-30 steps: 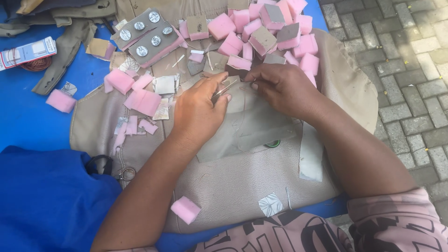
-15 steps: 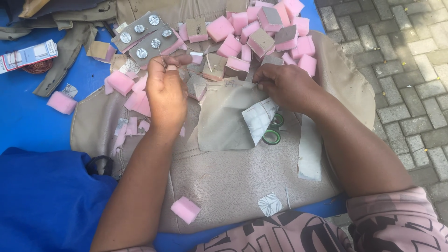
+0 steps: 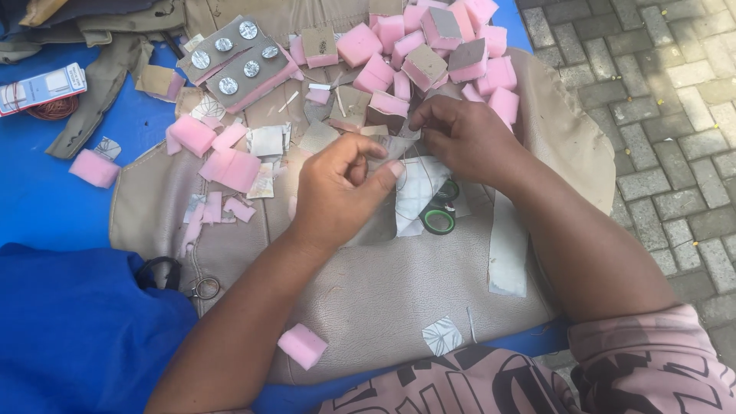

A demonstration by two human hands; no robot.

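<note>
The left hand (image 3: 337,188) rests in the middle of a beige leather sheet (image 3: 399,291); its thumb and fingers are curled toward each other and they pinch the edge of a thin grey and white piece of material (image 3: 414,192), which lies on the sheet between both hands. The right hand (image 3: 464,138) is just beside it, a little higher; its fingertips are pressed together on the top end of the same piece, near the pile of pink foam blocks (image 3: 429,46). Under the piece lie scissors with green handles (image 3: 438,218), partly hidden, touching the sheet.

The foam blocks are spread over the upper part of the sheet; some have a brown or grey face on top; smaller pink scraps (image 3: 230,165) lie to the left of the left hand. One single pink block (image 3: 301,346) lies near the lower edge of the sheet, well apart from the hands. At the top left there is a flat panel with round silver discs (image 3: 234,57). A long pale strip (image 3: 507,245) lies beside the right forearm. All of this sits on a blue cloth (image 3: 69,330); at the right is grey brick paving (image 3: 667,115).
</note>
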